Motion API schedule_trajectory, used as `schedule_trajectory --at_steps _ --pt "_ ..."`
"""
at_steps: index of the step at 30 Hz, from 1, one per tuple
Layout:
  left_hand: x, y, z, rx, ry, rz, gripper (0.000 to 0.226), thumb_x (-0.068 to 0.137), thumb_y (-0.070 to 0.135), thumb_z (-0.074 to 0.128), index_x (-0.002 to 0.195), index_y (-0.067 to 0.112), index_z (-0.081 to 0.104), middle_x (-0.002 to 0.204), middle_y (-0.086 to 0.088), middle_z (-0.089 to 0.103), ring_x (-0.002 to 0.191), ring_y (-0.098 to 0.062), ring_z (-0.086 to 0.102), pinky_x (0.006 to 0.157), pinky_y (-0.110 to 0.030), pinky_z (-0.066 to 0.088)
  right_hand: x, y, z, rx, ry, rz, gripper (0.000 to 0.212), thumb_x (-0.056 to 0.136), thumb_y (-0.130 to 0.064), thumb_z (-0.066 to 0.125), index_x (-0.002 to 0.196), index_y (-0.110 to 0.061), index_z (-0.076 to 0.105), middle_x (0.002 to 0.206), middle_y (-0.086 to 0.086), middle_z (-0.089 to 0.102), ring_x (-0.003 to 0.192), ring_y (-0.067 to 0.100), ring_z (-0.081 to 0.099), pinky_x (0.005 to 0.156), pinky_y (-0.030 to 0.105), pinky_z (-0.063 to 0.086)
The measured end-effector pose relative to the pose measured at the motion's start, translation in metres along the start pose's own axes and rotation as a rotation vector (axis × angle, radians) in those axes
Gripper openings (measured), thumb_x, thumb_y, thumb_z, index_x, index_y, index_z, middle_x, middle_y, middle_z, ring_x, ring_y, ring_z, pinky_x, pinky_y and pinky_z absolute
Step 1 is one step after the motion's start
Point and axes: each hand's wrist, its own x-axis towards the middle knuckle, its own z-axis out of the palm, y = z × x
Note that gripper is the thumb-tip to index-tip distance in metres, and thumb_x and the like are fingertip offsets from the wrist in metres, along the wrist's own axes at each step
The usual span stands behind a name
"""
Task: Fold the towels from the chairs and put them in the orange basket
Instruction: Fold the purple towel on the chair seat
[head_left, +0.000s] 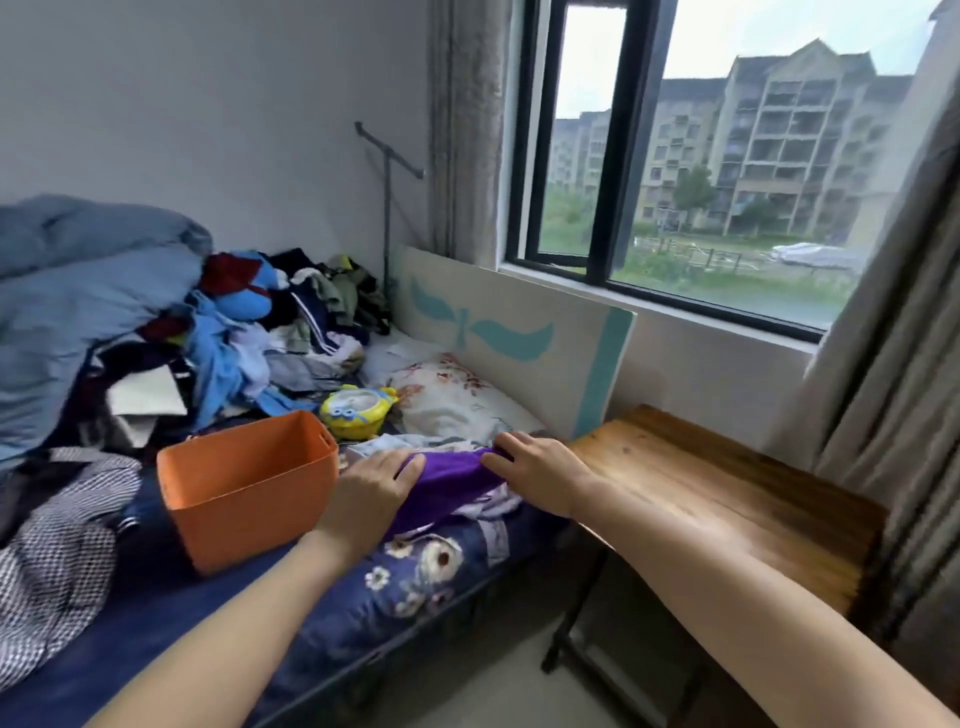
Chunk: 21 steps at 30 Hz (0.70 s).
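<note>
Both forearms reached over the bed (156, 623). The left hand (371, 483) pressed flat-fingered on the purple towel (452, 480); the right hand (535, 470) pinched its edge with curled fingers. From the towel, the orange basket (249, 483) stood at nine o'clock, the wooden table (727, 493) at three, and the window (675, 156) at one.

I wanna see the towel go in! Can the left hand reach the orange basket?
Probably yes. The left hand rests on the purple towel right beside the orange basket, with nothing between them.
</note>
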Motion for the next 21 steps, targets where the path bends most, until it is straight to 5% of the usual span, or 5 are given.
schedule_trajectory --at_steps 4,7,10,15,21 --pt "-0.062 -0.061 -0.031 0.077 -0.038 -0.14 0.032 0.071 0.012 0.041 0.102 0.012 0.05 0.086 -0.01 0.071 0.072 -0.024 0.07 0.057 -0.027 0.056 0.082 -0.051 0.025 0.091 0.072 -0.148 0.025 0.073 -0.013 0.039 0.097 -0.014 0.048 0.077 0.008 0.06 0.061 0.023 0.058 0.037 0.025 0.044" --pt "-0.106 -0.093 -0.045 0.147 -0.079 -0.221 0.033 0.07 0.01 0.043 0.096 0.009 0.063 0.084 -0.011 0.071 0.071 -0.024 0.07 0.056 -0.028 0.056 0.126 -0.091 0.041 0.191 0.144 -0.24 0.022 0.073 -0.013 0.039 0.091 -0.013 0.053 0.077 0.009 0.061 0.06 0.023 0.058 0.04 0.025 0.044" --pt "-0.137 -0.114 -0.048 0.171 -0.126 -0.29 0.033 0.07 0.009 0.042 0.101 0.011 0.054 0.085 -0.01 0.071 0.071 -0.023 0.069 0.057 -0.027 0.055 0.155 -0.115 0.063 0.201 0.163 -0.297 0.02 0.075 -0.014 0.041 0.092 -0.015 0.052 0.08 0.008 0.062 0.066 0.024 0.06 0.047 0.028 0.044" --pt "-0.156 -0.154 -0.032 0.168 -0.247 -0.361 0.033 0.069 0.006 0.041 0.101 0.012 0.05 0.083 -0.008 0.07 0.069 -0.021 0.068 0.055 -0.025 0.054 0.192 -0.129 0.121 0.343 0.126 -0.299 0.029 0.07 -0.009 0.058 0.096 -0.015 0.045 0.078 0.006 0.056 0.062 0.023 0.056 0.037 0.027 0.042" --pt "-0.159 -0.189 -0.007 0.229 -0.293 -0.378 0.033 0.068 0.002 0.039 0.097 0.01 0.053 0.08 -0.007 0.069 0.066 -0.02 0.067 0.053 -0.024 0.054 0.224 -0.134 0.177 0.367 0.111 -0.346 0.02 0.073 -0.018 0.04 0.092 -0.017 0.045 0.074 0.003 0.056 0.06 0.019 0.056 0.035 0.023 0.034"
